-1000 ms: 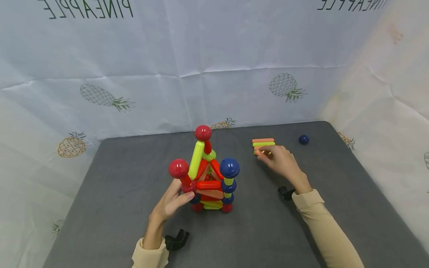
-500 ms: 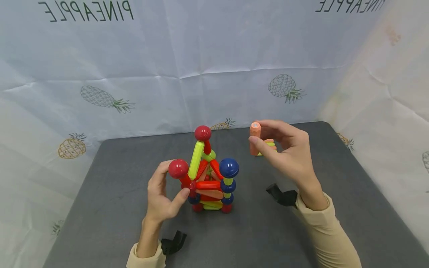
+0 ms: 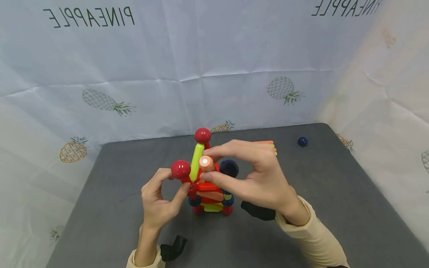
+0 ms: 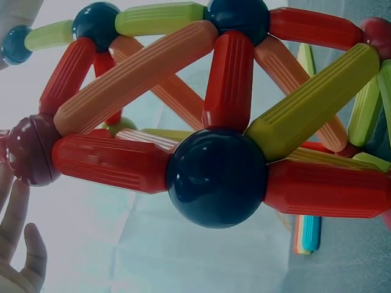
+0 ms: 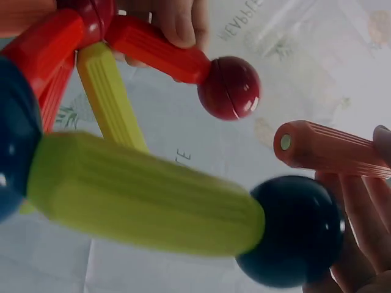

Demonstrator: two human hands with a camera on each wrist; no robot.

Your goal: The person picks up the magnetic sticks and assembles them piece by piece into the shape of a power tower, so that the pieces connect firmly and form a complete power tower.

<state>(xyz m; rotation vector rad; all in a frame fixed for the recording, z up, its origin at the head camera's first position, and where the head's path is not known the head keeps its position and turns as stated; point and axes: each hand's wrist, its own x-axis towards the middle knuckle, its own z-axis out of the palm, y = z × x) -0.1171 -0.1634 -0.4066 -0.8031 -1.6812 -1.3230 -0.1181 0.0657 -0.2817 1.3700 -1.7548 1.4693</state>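
A tower of magnetic building sticks and balls (image 3: 207,187) stands on the table in front of me. My left hand (image 3: 157,203) pinches the upright red stick (image 5: 162,49) at its left corner, just below a red ball (image 3: 181,169). Between thumb and fingertips, my right hand (image 3: 261,175) holds an orange magnetic stick (image 3: 206,163) above the tower, its round metal end showing. In the right wrist view that orange stick's free end is apart from the red ball and passes above a dark blue ball (image 5: 299,232). The left wrist view shows the tower's lower blue ball (image 4: 218,177) and sticks close up.
Several spare orange and yellow-green sticks (image 3: 275,148) lie behind my right hand, partly hidden by it. One loose dark blue ball (image 3: 302,141) rests near the far right corner of the grey table (image 3: 110,208). A pineapple-print cloth (image 3: 201,48) hangs behind the table.
My right hand has picked up an orange stick from the spare row, lifted it and carried it left over the tower. My left hand has shifted its fingers up onto the corner's red stick.
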